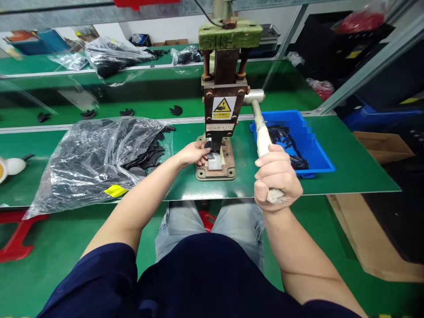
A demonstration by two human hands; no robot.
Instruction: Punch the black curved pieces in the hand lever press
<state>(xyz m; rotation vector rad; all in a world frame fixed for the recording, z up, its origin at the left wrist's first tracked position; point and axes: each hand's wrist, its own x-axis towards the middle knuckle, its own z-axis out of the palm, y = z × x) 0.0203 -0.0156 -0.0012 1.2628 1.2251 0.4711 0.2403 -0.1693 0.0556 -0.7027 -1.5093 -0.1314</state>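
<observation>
A green and brown hand press (221, 106) stands on the bench in front of me. My left hand (194, 153) pinches a flat black rounded piece (209, 152) at the press, just under its ram and above the pale block (215, 162) on the base. Part of that piece is hidden by the fingers and the ram. My right hand (278, 177) is wrapped around the lower end of the tape-covered press lever (262, 132), which slants down toward me from the right side of the press.
Left of the press lies a clear plastic bag (96, 154) spilling black pieces (150, 152). A blue bin (318, 152) with dark parts sits at the right. Several black pieces (176, 110) lie on the belt behind. A white round object (15, 166) rests at far left.
</observation>
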